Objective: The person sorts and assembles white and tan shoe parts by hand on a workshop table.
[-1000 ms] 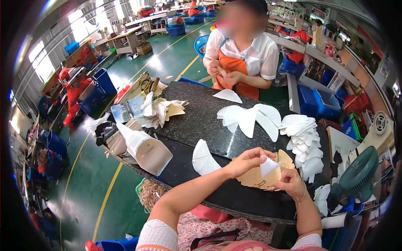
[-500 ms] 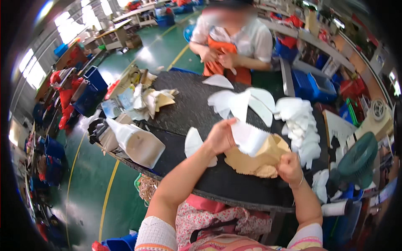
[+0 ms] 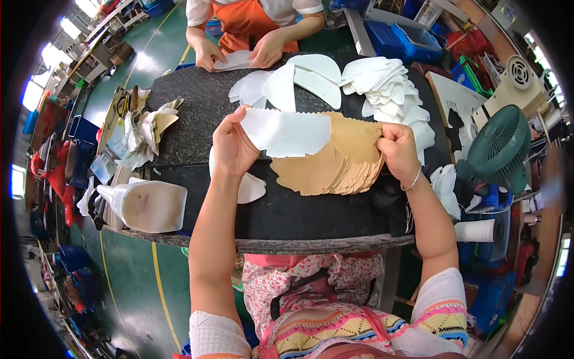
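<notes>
Both ends of the white-and-tan piece [image 3: 290, 133] are gripped, one in my left hand [image 3: 235, 143], one in my right hand [image 3: 398, 149], over the tan stack [image 3: 323, 176] on the tabletop [image 3: 293, 222]. It looks light, thin and bendy, so the ends seem good to hold. Half a second ago its white part curled; now it's nearly flat. Farther off, a co-worker's hands [image 3: 269, 49] now hold a white sheet [image 3: 234, 60].
</notes>
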Demonstrator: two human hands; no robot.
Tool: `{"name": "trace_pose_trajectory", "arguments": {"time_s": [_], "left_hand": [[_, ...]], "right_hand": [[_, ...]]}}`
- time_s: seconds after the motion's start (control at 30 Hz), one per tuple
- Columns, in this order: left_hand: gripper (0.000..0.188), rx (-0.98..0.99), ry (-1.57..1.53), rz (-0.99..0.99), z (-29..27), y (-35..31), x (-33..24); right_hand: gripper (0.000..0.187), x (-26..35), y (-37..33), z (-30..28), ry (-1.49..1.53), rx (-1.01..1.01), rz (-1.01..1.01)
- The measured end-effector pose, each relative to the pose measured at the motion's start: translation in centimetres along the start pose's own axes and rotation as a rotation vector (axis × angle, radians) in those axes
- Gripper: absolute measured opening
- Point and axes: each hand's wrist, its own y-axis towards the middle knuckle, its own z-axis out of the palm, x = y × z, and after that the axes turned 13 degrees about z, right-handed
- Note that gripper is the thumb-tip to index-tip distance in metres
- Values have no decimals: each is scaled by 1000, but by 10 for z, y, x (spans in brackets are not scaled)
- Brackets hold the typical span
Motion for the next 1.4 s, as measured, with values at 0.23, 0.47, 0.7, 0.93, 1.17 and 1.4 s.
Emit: {"name": "trace_pose_trajectory", "arguments": {"time_s": [0.23,0.47,0.7,0.93,1.17,1.4], "left_hand": [[46,225,43,-187,15,-9,17],[83,228,-42,-518,28,-21,42],[95,197,82,-465,22,-25,49],[86,142,-140,-534,16,-37,62],[98,235,144,-571,15,-31,56],[75,96,-26,-657,11,-28,48]], "right_hand": [[28,-5,-5,2,-54,-38,-46],[31,2,-13,25,-195,74,36],[51,-5,-11,33,-281,15,-195],[47,-9,-16,31,-253,245,-131],[24,-6,-8,23,-346,331,-107],[19,5,-3,14,-706,283,-354]]}}
